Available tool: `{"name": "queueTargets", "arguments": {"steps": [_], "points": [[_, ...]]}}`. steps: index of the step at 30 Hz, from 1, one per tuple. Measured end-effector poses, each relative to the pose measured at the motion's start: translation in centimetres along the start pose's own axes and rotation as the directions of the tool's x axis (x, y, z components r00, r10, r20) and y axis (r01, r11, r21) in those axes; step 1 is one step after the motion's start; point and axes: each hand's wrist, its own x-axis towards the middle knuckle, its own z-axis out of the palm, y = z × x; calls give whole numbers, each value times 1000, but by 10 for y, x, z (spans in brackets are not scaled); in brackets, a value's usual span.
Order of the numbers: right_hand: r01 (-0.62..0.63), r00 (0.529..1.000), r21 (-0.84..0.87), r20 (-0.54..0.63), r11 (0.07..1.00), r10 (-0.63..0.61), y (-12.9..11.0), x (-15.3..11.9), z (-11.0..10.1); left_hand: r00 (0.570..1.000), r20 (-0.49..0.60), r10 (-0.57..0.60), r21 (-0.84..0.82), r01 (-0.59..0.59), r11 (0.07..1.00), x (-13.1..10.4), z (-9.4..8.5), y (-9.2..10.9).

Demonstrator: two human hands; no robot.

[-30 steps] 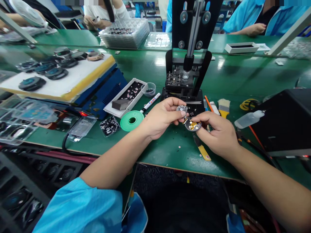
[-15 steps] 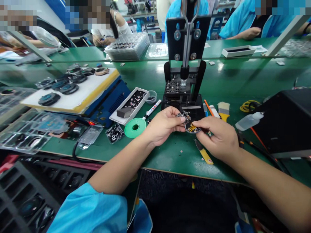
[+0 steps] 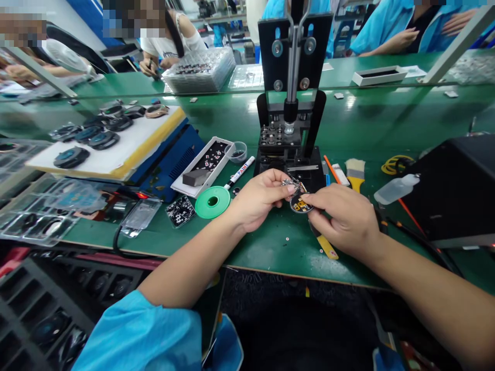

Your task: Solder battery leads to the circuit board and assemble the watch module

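Observation:
In front of the black press (image 3: 288, 139), my two hands meet over the green bench. My right hand (image 3: 344, 216) pinches a round black disc with yellow patches (image 3: 300, 204), thumb below and fingertips on its upper edge. Between the thumb and fingers of my left hand (image 3: 260, 201) is a small silvery metal part (image 3: 293, 184), close above the disc; whether the two are joined I cannot tell. A yellow-handled knife (image 3: 328, 247) lies under my right hand, partly covered by it.
To the left are a green reel (image 3: 212, 202), a paint marker (image 3: 240, 172), a white box of small parts (image 3: 211, 162) and a blue machine (image 3: 170, 165) with several watch cases on top. A brush (image 3: 356, 172) and a squeeze bottle (image 3: 396, 189) lie right. Co-workers sit opposite.
The disc has shifted slightly left, closer to my left hand and the metal part. My right hand moved left with it. The whole view has shifted a little.

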Motion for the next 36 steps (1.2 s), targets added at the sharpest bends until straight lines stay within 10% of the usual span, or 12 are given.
{"name": "queueTargets", "arguments": {"steps": [23, 36], "points": [[-46, 998, -16, 47, 999, 46, 3, -4, 5, 995, 96, -38, -55, 44, 998, -4, 3, -1], [-342, 939, 255, 135, 904, 317, 8, -5, 8, 996, 84, -30, -2, 30, 1000, -4, 4, -2]]}}
